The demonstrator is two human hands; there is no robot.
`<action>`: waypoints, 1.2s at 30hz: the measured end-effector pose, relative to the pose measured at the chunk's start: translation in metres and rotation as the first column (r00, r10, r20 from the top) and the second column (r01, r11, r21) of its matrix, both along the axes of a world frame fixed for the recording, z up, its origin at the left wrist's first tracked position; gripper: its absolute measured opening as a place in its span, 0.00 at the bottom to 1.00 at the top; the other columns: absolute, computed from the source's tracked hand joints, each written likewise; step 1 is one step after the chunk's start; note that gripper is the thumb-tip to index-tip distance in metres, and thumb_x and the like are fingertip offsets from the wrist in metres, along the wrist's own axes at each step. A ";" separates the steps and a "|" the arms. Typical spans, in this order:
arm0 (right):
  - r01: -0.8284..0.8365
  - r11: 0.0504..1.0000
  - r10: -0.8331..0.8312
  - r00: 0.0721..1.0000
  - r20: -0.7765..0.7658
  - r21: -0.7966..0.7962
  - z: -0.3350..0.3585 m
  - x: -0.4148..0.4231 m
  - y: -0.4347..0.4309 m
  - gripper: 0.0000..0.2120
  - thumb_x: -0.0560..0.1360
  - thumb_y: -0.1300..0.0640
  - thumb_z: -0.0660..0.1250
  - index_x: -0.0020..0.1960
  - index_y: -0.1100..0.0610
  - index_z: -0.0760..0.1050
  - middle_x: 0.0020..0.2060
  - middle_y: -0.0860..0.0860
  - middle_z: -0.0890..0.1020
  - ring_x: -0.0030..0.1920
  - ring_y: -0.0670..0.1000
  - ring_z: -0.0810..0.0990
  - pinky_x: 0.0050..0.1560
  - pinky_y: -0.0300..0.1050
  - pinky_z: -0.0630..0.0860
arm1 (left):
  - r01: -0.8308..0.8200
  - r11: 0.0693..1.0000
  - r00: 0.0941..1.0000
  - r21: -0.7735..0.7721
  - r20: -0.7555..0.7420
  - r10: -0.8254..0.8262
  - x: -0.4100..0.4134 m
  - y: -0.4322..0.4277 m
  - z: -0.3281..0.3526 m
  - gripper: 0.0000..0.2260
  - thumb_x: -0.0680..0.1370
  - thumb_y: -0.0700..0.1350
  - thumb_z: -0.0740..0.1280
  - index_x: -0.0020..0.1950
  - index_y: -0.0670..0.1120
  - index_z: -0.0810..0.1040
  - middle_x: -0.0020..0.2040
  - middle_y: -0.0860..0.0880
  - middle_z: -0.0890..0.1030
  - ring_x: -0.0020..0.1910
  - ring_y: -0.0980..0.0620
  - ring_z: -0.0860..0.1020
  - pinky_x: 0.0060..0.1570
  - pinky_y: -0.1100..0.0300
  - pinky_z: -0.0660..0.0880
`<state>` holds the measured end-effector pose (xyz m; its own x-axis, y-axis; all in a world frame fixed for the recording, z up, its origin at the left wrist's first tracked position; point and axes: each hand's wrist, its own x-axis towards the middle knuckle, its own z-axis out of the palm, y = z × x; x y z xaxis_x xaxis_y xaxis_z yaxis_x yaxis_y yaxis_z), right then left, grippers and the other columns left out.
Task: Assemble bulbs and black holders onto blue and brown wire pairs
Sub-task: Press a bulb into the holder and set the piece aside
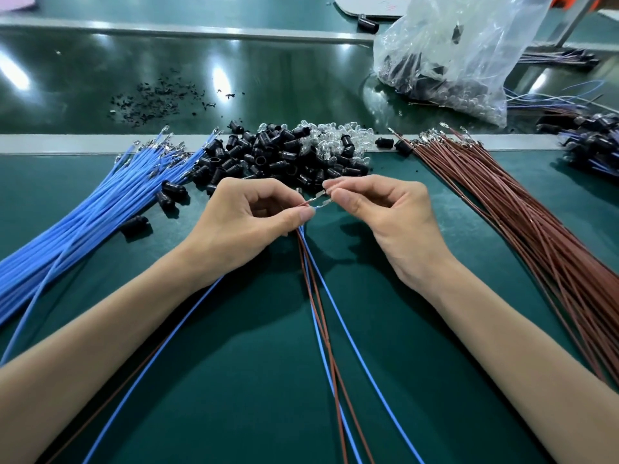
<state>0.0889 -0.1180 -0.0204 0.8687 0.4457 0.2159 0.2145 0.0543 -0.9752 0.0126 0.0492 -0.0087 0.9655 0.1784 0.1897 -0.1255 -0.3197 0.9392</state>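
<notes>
Wires run up the middle of the dark green bench mat [418, 380]: thin blue and brown insulated wire pairs [323, 316], crossing one another as they rise from the near edge toward the heap of small black cylindrical plastic holders [278, 159]. The left hand [248, 216] pinches them just on the near side of that heap, thumb pressed against the forefinger with the strands gathered tight between. Past the pinch, short bare ends stick out, each tipped with a small silvery metal terminal [320, 199]. The right hand [382, 209] meets them there, thumb and forefinger closed narrowly on the terminal ends; whether it grips one or both cannot be told.

Mixed into the far right part of the holder heap lies a cluster of small clear glass bulbs [330, 137]. Left of the heap a thick fan of loose blue wires [87, 212] spreads across the mat, their metal tips pointing toward the heap, with a few stray holders lying among them. Right of the heap a matching fan of loose brown wires [522, 222] slants away. Beyond the heap and to its right stands a crumpled clear plastic bag [462, 45] holding more dark parts and bulbs. Beyond it to the left, black scraps [157, 98] are scattered on the glossy surface.
</notes>
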 end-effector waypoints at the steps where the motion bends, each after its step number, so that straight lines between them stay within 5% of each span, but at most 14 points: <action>1: -0.027 1.000 0.027 1.000 0.010 -0.003 0.000 0.000 0.000 0.07 0.74 0.65 0.69 0.46 0.55 0.83 0.48 0.49 0.84 0.49 0.43 0.81 0.54 0.35 0.74 | 0.003 1.000 1.000 0.002 -0.002 -0.003 0.000 0.000 0.000 0.04 0.71 0.39 0.73 0.38 0.46 0.81 0.30 0.54 0.79 0.30 0.58 0.73 0.33 0.67 0.70; 5: -0.035 0.999 0.035 0.999 0.022 0.013 0.001 0.000 -0.001 0.12 0.76 0.67 0.66 0.52 0.52 0.81 0.47 0.48 0.82 0.44 0.43 0.81 0.52 0.35 0.75 | 0.012 1.000 1.000 0.002 -0.013 -0.012 -0.001 0.001 0.000 0.03 0.71 0.40 0.73 0.38 0.46 0.81 0.32 0.48 0.80 0.32 0.56 0.73 0.34 0.66 0.70; 12: -0.055 0.998 0.055 0.998 -0.020 -0.002 0.003 -0.004 -0.003 0.03 0.69 0.57 0.74 0.42 0.50 0.85 0.40 0.49 0.86 0.45 0.45 0.82 0.51 0.38 0.76 | 0.047 0.999 0.998 0.011 -0.033 -0.047 -0.002 0.002 0.002 0.03 0.71 0.39 0.73 0.38 0.44 0.82 0.33 0.48 0.79 0.32 0.54 0.72 0.34 0.64 0.69; 18: -0.104 0.994 0.104 0.995 0.006 0.014 0.003 -0.004 -0.003 0.09 0.71 0.66 0.72 0.41 0.52 0.83 0.35 0.48 0.84 0.39 0.45 0.82 0.44 0.35 0.77 | 0.038 0.999 0.999 0.022 -0.035 -0.037 -0.003 0.001 0.004 0.02 0.72 0.40 0.73 0.39 0.44 0.82 0.33 0.46 0.78 0.33 0.51 0.71 0.37 0.56 0.67; 22: -0.088 0.996 0.088 0.996 -0.006 -0.002 0.002 -0.004 -0.003 0.07 0.70 0.63 0.74 0.40 0.51 0.84 0.37 0.47 0.85 0.41 0.44 0.82 0.46 0.34 0.76 | 0.032 0.999 0.999 0.031 -0.039 -0.030 -0.003 0.001 0.004 0.02 0.72 0.40 0.72 0.40 0.43 0.82 0.33 0.44 0.78 0.33 0.51 0.71 0.38 0.54 0.67; 32: -0.090 0.995 0.090 0.996 -0.006 -0.036 0.000 -0.003 -0.004 0.06 0.66 0.60 0.77 0.40 0.50 0.84 0.37 0.46 0.85 0.40 0.42 0.82 0.44 0.32 0.75 | 0.038 0.998 0.998 0.049 -0.046 -0.036 -0.002 0.002 0.004 0.03 0.72 0.41 0.72 0.39 0.44 0.82 0.32 0.45 0.77 0.33 0.50 0.70 0.37 0.56 0.66; 36: -0.066 0.997 0.067 0.998 0.000 -0.043 0.000 -0.002 -0.004 0.05 0.65 0.58 0.77 0.39 0.50 0.85 0.37 0.47 0.85 0.40 0.43 0.82 0.45 0.33 0.76 | 0.030 0.999 0.998 0.029 -0.052 -0.028 -0.001 0.003 0.003 0.03 0.73 0.42 0.72 0.39 0.44 0.83 0.30 0.50 0.78 0.31 0.55 0.71 0.33 0.65 0.67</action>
